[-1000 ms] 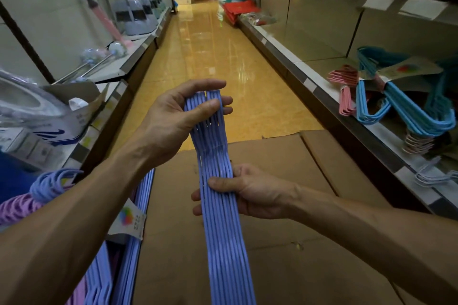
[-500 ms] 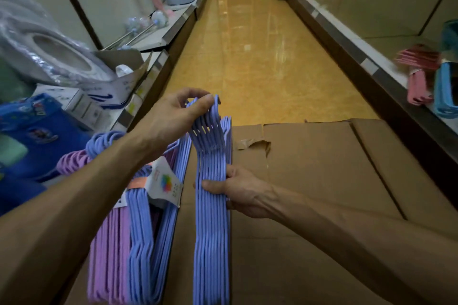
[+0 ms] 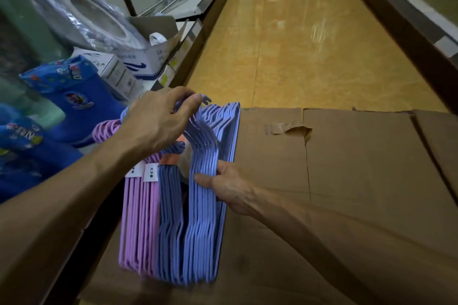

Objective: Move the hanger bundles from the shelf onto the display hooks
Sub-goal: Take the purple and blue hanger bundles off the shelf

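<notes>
A loose bundle of periwinkle-blue hangers (image 3: 205, 225) stands on edge at the left side of a cardboard box (image 3: 347, 193). My left hand (image 3: 158, 121) pinches the hook ends at the top of the bundle. My right hand (image 3: 223, 186) grips its middle, thumb on the near face and fingers behind. Beside it on the left stand a banded blue hanger bundle (image 3: 171, 218) and a lilac bundle (image 3: 138, 220), each with a paper label. No display hooks are in view.
The left shelf (image 3: 173, 64) holds blue printed boots (image 3: 74, 99), white boxes (image 3: 138, 62) and a plastic-wrapped grey item (image 3: 81, 7). A glossy yellow aisle floor (image 3: 297, 44) runs ahead. The right shelf's dark edge (image 3: 409, 32) borders the aisle.
My view has dropped and swung left. Both hands carried the blue bundle leftward and down until it stands against the banded bundles at the box's left edge.
</notes>
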